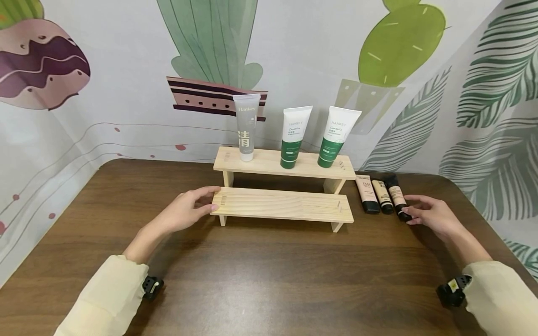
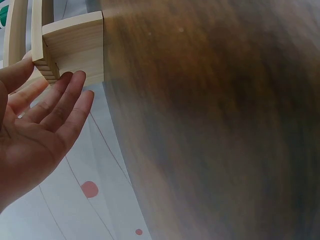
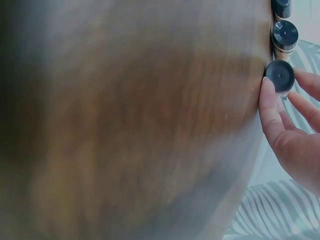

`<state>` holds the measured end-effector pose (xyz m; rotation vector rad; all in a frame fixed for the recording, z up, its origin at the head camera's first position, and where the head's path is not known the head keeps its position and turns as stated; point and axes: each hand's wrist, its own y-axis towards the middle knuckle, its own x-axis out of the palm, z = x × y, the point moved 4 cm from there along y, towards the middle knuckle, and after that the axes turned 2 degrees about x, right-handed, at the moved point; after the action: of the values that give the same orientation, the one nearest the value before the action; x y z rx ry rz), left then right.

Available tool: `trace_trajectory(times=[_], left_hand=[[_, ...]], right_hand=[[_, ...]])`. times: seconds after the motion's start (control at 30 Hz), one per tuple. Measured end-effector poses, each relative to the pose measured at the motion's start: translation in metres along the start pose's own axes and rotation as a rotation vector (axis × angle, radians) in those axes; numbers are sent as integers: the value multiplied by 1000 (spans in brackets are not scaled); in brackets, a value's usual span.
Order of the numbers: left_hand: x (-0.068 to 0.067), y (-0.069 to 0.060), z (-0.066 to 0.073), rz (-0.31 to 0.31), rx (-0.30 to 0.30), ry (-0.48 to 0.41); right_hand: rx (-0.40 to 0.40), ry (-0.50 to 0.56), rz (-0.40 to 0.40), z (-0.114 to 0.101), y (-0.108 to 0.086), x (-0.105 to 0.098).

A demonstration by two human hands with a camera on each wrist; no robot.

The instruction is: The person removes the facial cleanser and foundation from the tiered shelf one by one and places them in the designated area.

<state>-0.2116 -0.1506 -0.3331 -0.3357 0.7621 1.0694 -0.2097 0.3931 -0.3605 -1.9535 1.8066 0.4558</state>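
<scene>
A two-tier wooden stand (image 1: pixel 281 204) is on the table, its lower board in front of the raised one. At its left end, my left hand (image 1: pixel 187 210) grips the lower board between thumb and index finger; the other fingers stretch out beneath in the left wrist view. My right hand (image 1: pixel 435 215) pinches the black cap of the rightmost small tube (image 1: pixel 396 192), which lies flat. To its left lie a yellowish tube (image 1: pixel 381 192) and a pink BB tube (image 1: pixel 367 190). In the right wrist view, thumb and fingers flank the round black cap (image 3: pixel 280 76).
On the upper board stand a grey tube (image 1: pixel 246 126) and two white-and-green tubes, one in the middle (image 1: pixel 294 135) and one at right (image 1: pixel 337 135). A printed cloth (image 1: pixel 311 60) hangs behind the brown table (image 1: pixel 269 275). Black straps circle both wrists.
</scene>
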Motion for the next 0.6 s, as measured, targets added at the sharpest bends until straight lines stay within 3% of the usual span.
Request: trace_trajectory(times=[0.2, 0.6], left_hand=[[0, 0, 0, 1, 6, -1], [1, 0, -2, 7, 2, 9]], right_hand=[[1, 89, 10, 1, 7, 2], [48, -15, 34, -2, 13, 5]])
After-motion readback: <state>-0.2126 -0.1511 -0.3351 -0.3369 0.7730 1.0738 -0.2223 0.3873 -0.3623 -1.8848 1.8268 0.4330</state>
